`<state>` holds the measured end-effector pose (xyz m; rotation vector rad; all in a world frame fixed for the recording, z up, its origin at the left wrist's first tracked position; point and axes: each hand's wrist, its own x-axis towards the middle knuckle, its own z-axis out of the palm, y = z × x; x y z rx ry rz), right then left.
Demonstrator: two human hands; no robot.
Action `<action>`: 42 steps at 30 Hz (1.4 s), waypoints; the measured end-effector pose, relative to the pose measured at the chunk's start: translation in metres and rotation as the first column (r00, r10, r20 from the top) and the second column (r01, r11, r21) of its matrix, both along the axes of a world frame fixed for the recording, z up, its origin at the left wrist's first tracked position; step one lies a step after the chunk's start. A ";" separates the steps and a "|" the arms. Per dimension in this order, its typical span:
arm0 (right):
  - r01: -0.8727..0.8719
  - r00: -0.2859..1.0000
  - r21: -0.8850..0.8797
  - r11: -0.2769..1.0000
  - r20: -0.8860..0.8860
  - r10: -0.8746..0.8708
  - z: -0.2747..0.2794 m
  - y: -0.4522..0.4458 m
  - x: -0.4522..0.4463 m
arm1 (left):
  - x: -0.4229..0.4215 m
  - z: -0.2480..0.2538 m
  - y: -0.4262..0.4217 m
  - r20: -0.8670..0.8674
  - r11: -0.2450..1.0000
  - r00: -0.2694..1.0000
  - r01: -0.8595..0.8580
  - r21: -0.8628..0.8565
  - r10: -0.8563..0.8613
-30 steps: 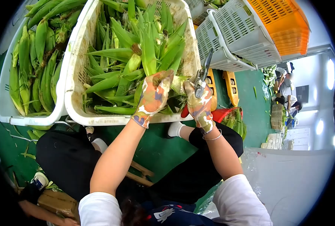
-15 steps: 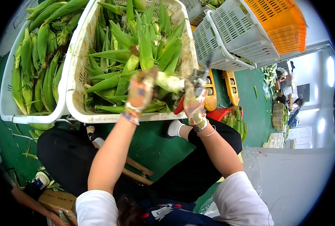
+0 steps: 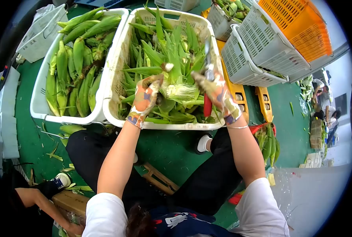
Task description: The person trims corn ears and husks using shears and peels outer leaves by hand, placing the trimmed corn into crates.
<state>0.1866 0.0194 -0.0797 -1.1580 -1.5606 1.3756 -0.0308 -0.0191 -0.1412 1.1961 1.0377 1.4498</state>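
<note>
My left hand (image 3: 145, 96), in a camouflage-patterned glove, is over the near part of a white crate (image 3: 164, 126) full of green corn husks. Its fingers are curled in beside a pale, silky husk end (image 3: 180, 91); what they hold, if anything, is hard to make out. My right hand (image 3: 220, 94), gloved alike, is at the crate's right side. It holds a tool with a red handle (image 3: 207, 105) and a metal upper part, which is blurred. Between the hands, leafy husks (image 3: 176, 59) stand up from the pile.
Left of the husk crate, a white crate (image 3: 36, 104) holds unhusked corn ears (image 3: 78, 55). Stacked grey crates (image 3: 259, 43) and an orange crate (image 3: 298, 23) stand at right, near yellow pallet-jack forks (image 3: 264, 103). Another person's arm (image 3: 49, 205) is at lower left; people work far right.
The view has shifted, so the crates appear further right and lower. My hands have moved apart. The pale piece that was between them now shows over the husks, and my right hand still has the tool.
</note>
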 end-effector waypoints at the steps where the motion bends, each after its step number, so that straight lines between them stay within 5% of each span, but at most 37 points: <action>1: -0.052 0.999 0.036 0.998 0.013 0.051 0.004 -0.013 0.001 | 0.007 -0.011 0.002 0.027 0.989 0.990 -0.138 0.061 0.137; 3: 0.095 0.881 -0.130 0.987 0.472 -0.022 0.017 -0.027 -0.018 | -0.001 0.028 -0.001 -0.455 0.987 0.886 -0.014 0.162 0.087; 4: 0.030 0.930 -0.058 0.998 0.367 -0.006 0.000 -0.029 -0.020 | 0.012 0.047 -0.011 -0.456 0.984 0.872 -0.168 0.063 0.178; 5: -0.025 0.965 0.019 1.000 0.261 0.019 -0.001 -0.034 -0.031 | 0.013 0.065 -0.014 -0.604 0.992 0.792 -0.015 0.122 0.086; 7: 0.057 0.915 0.058 0.997 0.396 -0.075 0.010 -0.043 -0.034 | 0.012 0.073 -0.017 -0.726 0.993 0.686 0.108 0.039 -0.046; 9: 0.160 0.982 0.143 0.977 0.074 -0.172 0.021 -0.042 -0.030 | -0.006 0.078 -0.009 -0.211 0.943 0.920 0.314 -0.111 -0.331; 11: 0.134 0.948 0.014 0.991 -0.292 -0.124 0.050 -0.055 -0.024 | -0.021 0.088 -0.017 -0.072 0.972 0.972 0.229 0.047 -0.225; 13: -0.025 0.888 -0.084 0.996 -0.460 -0.016 0.059 -0.053 -0.016 | -0.023 0.088 -0.013 -0.591 0.844 0.806 0.334 0.420 -0.026; 14: -0.076 0.936 0.059 0.995 -0.339 0.091 0.074 -0.058 -0.011 | -0.011 0.102 -0.023 -0.656 0.945 0.748 0.277 0.176 -0.098; 16: -0.102 0.994 0.576 0.811 0.032 0.102 0.078 -0.048 -0.005 | 0.010 0.105 -0.023 -0.610 0.937 0.793 0.215 0.277 -0.002; 18: -0.124 0.985 0.675 0.728 0.170 0.011 0.092 -0.047 0.001 | 0.030 0.122 -0.007 -0.431 0.928 0.901 0.195 0.317 -0.042; 19: -0.058 0.998 0.732 0.679 0.041 0.041 0.099 -0.046 0.001 | 0.031 0.129 -0.003 -0.436 0.920 0.899 0.198 0.338 -0.033; 21: -0.040 0.995 0.566 0.824 -0.055 0.086 0.123 -0.063 0.011 | 0.028 0.144 -0.001 -0.381 0.927 0.924 0.116 0.358 0.032; 22: 0.104 0.867 0.273 0.956 -0.495 0.047 0.138 -0.064 0.002 | 0.026 0.153 -0.001 -0.343 0.928 0.939 0.104 0.357 0.027; 23: 0.055 0.847 0.193 0.980 -0.528 0.057 0.148 -0.060 0.011 | 0.019 0.137 0.012 -0.317 0.935 0.948 0.092 0.344 0.023; 25: 0.075 0.988 0.267 0.961 -0.151 -0.036 0.132 -0.053 0.028 | 0.002 0.109 0.023 0.183 0.932 0.954 0.170 0.319 -0.237; 26: 0.082 0.990 0.214 0.974 0.093 -0.104 0.137 -0.064 0.028 | -0.009 0.112 0.024 0.149 0.867 0.919 0.276 0.414 -0.364; 27: -0.028 0.936 0.376 0.926 0.334 -0.107 0.124 -0.062 0.030 | -0.017 0.110 0.021 0.148 0.877 0.924 0.272 0.395 -0.354; 29: -0.099 0.799 0.316 0.944 0.590 -0.114 0.094 -0.068 0.025 | -0.024 0.106 0.011 0.147 0.943 0.932 0.321 0.083 -0.331; 30: -0.218 0.810 0.385 0.897 0.585 -0.054 0.080 -0.069 0.025 | -0.022 0.097 0.008 0.205 0.943 0.920 0.324 0.081 -0.334; 31: -0.277 0.798 0.338 0.899 0.602 0.020 0.071 -0.072 0.021 | -0.021 0.093 0.004 0.021 0.969 0.971 0.239 -0.061 -0.238; 35: -0.299 0.779 0.362 0.883 0.627 0.006 0.044 -0.076 0.021 | -0.022 0.087 -0.004 0.134 0.922 0.933 0.352 -0.162 -0.333; 37: -0.338 0.749 0.144 0.930 0.639 0.173 0.063 -0.069 0.013 | -0.011 0.108 -0.008 -0.258 0.869 0.875 0.287 -0.404 -0.409; 38: -0.346 0.779 0.160 0.925 0.598 0.188 0.061 -0.065 0.011 | -0.014 0.100 -0.011 -0.063 0.859 0.881 0.439 -0.263 -0.469; 42: -0.368 0.825 0.324 0.871 0.546 0.145 0.052 -0.056 0.003 | -0.028 0.054 -0.005 -0.134 0.868 0.875 0.423 -0.259 -0.466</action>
